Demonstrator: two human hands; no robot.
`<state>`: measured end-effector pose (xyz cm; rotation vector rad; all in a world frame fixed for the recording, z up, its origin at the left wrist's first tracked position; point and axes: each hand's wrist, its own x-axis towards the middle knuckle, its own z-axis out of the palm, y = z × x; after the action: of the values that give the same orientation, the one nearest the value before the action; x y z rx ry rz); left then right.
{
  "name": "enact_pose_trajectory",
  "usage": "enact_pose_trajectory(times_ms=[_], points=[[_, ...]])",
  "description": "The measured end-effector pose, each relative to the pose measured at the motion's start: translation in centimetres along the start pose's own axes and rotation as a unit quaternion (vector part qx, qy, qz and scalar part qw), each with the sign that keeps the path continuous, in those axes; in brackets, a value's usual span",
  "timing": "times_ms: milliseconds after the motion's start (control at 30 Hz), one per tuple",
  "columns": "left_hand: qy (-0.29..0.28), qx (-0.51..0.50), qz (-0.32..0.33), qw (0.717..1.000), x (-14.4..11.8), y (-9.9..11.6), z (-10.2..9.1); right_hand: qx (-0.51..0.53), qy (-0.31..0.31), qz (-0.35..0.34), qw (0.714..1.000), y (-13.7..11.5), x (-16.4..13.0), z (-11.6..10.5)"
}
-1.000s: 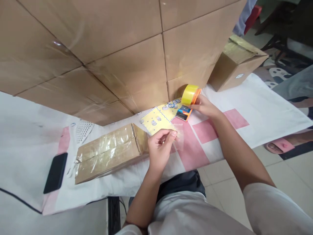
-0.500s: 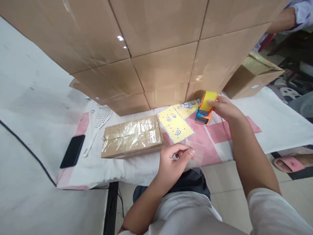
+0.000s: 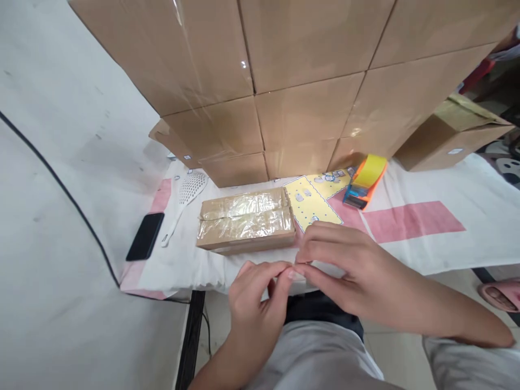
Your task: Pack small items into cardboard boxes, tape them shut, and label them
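My left hand (image 3: 260, 295) and my right hand (image 3: 345, 260) meet fingertip to fingertip over the table's front edge. Both are closed in a pinch on a small piece of clear tape (image 3: 299, 277), most of it hidden by the fingers. Just beyond my left hand lies a cardboard box (image 3: 244, 246), its top seam covered with shiny clear tape. An orange and blue tape dispenser (image 3: 365, 181) with a yellow roll sits on the cloth behind my right hand, touched by neither hand.
Large stacked cardboard boxes (image 3: 304, 119) wall off the back. Another box (image 3: 450, 135) stands at the right. On the left are a white perforated skimmer (image 3: 190, 189) and a phone (image 3: 145, 236). A cloth (image 3: 430, 249) covers the table, with a wall (image 3: 60, 216) at left.
My right hand has let go of the tape dispenser and come down to my left hand, pinching the clear tape there. The view has shifted, so the table's things appear farther right.
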<state>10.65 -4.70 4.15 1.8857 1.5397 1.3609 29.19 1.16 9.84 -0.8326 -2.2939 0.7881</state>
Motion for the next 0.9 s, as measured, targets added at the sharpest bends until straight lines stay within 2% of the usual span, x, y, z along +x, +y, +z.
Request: enact_pose_trajectory(times_ms=[67, 133, 167, 233, 267, 300, 333, 400, 433, 500, 600, 667, 733, 833, 900], points=[[0.02, 0.011, -0.034, 0.999, -0.3, -0.8, -0.9, -0.009, -0.015, -0.034, 0.999, -0.6, 1.3, 0.1], [0.027, 0.007, -0.109, 0.994, -0.3, -2.1, -2.0, -0.036, 0.027, -0.061, 0.997, -0.9, 2.1, -0.5], [0.04, 0.005, -0.155, 0.987, -0.2, -2.9, -2.7, -0.063, 0.084, -0.065, 0.992, -1.0, 2.4, -0.9], [0.104, 0.026, -0.224, 0.969, 0.1, -4.6, -4.0, -0.131, 0.229, -0.054, 0.963, -0.9, 3.0, -1.6], [0.149, 0.054, -0.227, 0.961, 0.4, -5.4, -4.6, -0.146, 0.28, -0.041, 0.948, -0.6, 3.5, -1.8], [0.189, 0.089, -0.208, 0.956, 0.6, -6.1, -5.1, -0.135, 0.299, -0.023, 0.944, 0.0, 4.2, -1.8], [0.215, 0.126, -0.172, 0.953, 0.8, -6.7, -5.5, -0.095, 0.282, 0.0, 0.955, 0.7, 5.2, -1.6], [0.22, 0.184, -0.073, 0.955, 1.2, -7.7, -5.8, 0.06, 0.164, 0.065, 0.983, 2.7, 7.5, -0.9], [0.209, 0.199, -0.025, 0.957, 1.4, -8.0, -5.7, 0.139, 0.098, 0.104, 0.98, 3.7, 8.6, -0.4], [0.185, 0.217, 0.049, 0.957, 1.6, -8.6, -5.5, 0.249, -0.004, 0.16, 0.955, 5.4, 10.5, 0.3], [0.15, 0.225, 0.095, 0.958, 1.8, -9.0, -4.9, 0.321, -0.071, 0.187, 0.926, 6.1, 11.6, 0.5], [0.122, 0.222, 0.099, 0.962, 1.9, -9.1, -4.5, 0.317, -0.107, 0.174, 0.926, 5.9, 11.6, 0.3], [0.104, 0.22, 0.099, 0.965, 2.0, -9.1, -4.1, 0.253, -0.132, 0.161, 0.945, 5.7, 11.5, 0.5], [0.095, 0.22, 0.099, 0.966, 2.3, -9.0, -3.5, 0.072, -0.096, 0.165, 0.979, 6.2, 12.1, 1.5], [0.09, 0.22, 0.1, 0.966, 2.5, -9.0, -3.3, -0.016, -0.074, 0.167, 0.983, 6.9, 12.7, 2.3]])
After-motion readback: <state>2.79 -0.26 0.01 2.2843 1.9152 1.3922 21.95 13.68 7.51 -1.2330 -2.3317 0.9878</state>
